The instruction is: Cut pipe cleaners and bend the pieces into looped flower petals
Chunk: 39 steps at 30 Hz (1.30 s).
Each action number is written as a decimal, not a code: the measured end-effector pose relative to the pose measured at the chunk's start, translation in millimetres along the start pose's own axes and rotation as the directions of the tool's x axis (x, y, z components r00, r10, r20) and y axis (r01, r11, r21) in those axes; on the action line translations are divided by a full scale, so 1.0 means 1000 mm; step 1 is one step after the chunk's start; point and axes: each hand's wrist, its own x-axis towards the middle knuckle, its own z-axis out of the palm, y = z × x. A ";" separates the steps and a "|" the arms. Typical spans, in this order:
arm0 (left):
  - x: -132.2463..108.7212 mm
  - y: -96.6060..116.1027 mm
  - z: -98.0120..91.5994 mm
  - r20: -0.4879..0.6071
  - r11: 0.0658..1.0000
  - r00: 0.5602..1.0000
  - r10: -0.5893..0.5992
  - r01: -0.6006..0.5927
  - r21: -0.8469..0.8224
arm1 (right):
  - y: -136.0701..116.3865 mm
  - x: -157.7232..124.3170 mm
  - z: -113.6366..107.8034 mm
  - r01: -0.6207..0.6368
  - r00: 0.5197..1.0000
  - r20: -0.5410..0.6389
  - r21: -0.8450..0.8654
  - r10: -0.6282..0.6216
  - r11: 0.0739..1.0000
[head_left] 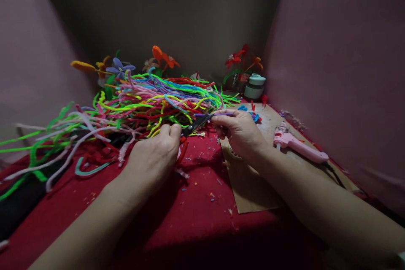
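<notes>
My left hand [156, 154] is closed round the handles of black scissors [195, 124], whose blades point right and up. My right hand [238, 131] pinches a thin purple pipe cleaner [218, 114] and holds it across the scissor blades. Both hands hover over a red cloth [196, 211], just in front of a big tangled heap of coloured pipe cleaners [142, 103].
A pink glue gun [299, 143] lies on a brown cardboard sheet [253, 190] at the right. Pipe-cleaner flowers [163, 57] and a pale green jar [255, 86] stand at the back. Pink walls close in on both sides. Small cut scraps dot the cloth.
</notes>
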 end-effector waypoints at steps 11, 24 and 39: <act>0.000 -0.004 0.005 -0.002 0.998 1.000 0.006 -0.006 -0.056 | -0.002 0.000 0.001 -0.025 0.999 -0.027 0.021 0.025 0.999; -0.001 -0.003 0.004 0.027 1.000 1.000 -0.013 0.013 0.005 | 0.000 0.002 -0.002 -0.053 0.998 -0.042 0.052 0.055 0.997; 0.002 -0.021 0.000 0.195 0.948 0.980 -0.035 0.094 -0.305 | 0.000 0.004 -0.004 -0.143 0.987 -0.047 0.146 0.151 0.979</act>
